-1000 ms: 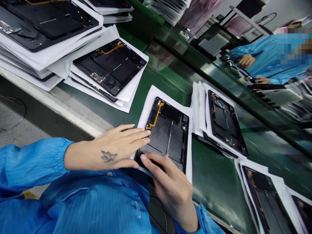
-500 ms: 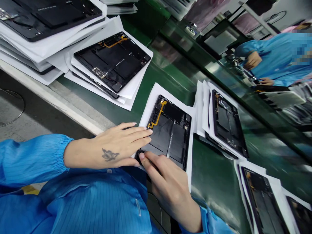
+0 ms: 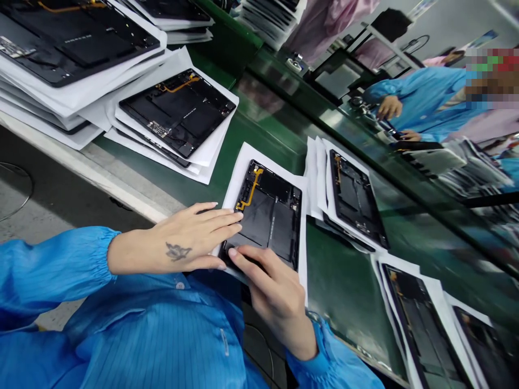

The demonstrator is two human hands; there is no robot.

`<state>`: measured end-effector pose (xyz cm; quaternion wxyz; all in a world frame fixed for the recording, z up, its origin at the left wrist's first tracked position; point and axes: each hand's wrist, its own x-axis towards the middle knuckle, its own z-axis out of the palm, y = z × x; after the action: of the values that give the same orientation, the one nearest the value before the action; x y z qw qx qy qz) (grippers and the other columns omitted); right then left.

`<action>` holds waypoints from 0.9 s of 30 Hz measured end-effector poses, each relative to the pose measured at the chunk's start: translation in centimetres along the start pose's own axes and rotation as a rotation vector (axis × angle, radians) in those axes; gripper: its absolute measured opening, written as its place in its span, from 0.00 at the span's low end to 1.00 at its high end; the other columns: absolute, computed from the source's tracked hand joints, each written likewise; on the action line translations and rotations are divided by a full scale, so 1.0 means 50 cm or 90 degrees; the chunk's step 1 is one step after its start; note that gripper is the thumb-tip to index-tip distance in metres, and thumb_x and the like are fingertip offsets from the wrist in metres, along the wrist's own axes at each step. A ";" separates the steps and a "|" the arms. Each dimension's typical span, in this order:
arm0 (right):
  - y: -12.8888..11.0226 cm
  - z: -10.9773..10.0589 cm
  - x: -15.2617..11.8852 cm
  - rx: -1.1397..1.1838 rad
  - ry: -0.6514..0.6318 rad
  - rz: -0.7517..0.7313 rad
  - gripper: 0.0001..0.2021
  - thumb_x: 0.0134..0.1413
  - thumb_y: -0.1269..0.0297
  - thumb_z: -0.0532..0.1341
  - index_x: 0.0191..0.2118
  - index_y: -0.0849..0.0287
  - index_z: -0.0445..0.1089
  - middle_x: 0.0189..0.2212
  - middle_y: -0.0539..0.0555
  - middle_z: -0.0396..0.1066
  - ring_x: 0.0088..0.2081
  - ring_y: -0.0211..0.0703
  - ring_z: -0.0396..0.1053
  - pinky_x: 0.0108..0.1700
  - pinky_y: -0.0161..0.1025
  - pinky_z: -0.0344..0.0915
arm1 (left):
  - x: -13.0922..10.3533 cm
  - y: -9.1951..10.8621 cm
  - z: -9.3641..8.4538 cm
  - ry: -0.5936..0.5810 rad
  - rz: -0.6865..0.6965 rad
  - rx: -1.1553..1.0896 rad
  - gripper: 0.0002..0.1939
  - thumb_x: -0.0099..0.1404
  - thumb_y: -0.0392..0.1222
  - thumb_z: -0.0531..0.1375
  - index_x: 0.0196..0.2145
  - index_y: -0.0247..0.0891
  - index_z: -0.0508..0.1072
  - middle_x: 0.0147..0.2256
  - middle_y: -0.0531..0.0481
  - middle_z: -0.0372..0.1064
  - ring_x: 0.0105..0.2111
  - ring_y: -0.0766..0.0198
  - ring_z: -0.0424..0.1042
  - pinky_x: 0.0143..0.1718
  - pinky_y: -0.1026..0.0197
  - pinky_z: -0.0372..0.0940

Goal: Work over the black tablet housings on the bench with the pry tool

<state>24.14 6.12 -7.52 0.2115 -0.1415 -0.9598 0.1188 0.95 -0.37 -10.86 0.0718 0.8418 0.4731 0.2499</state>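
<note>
An opened black tablet (image 3: pixel 261 219), with an orange flex cable (image 3: pixel 253 189) along one side, lies on a white sheet (image 3: pixel 240 162) in front of me. My left hand (image 3: pixel 190 237) rests flat across its near left edge, fingers stretched out. At the tablet's lower left corner, the fingertips of my right hand (image 3: pixel 273 283) press together against the black surface. Whatever they pinch, if anything, is hidden by the fingers.
To the left stand a tall stack of tablets (image 3: pixel 81 51) between sheets and a lower stack (image 3: pixel 182 116). More stacked tablets (image 3: pixel 359 194) lie to the right, others (image 3: pixel 425 319) nearer. Across the green bench (image 3: pixel 340 275), a co-worker in blue (image 3: pixel 421 97) handles something.
The view has shifted, so the bench and tablets appear further left. My left hand stays flat on the edge; my right fingertips remain at the same corner, slightly shifted.
</note>
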 end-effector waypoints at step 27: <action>-0.009 -0.051 0.075 -0.159 -0.216 -0.148 0.16 0.72 0.72 0.50 0.36 0.62 0.73 0.29 0.52 0.72 0.27 0.37 0.62 0.27 0.38 0.58 | 0.014 0.018 -0.009 0.002 0.002 0.099 0.27 0.76 0.51 0.53 0.62 0.27 0.64 0.65 0.37 0.61 0.65 0.52 0.62 0.65 0.48 0.54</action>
<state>21.89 7.32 -3.72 0.0407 -0.0331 -0.9986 -0.0038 1.70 -0.35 -9.89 0.0055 0.8452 0.4898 0.2137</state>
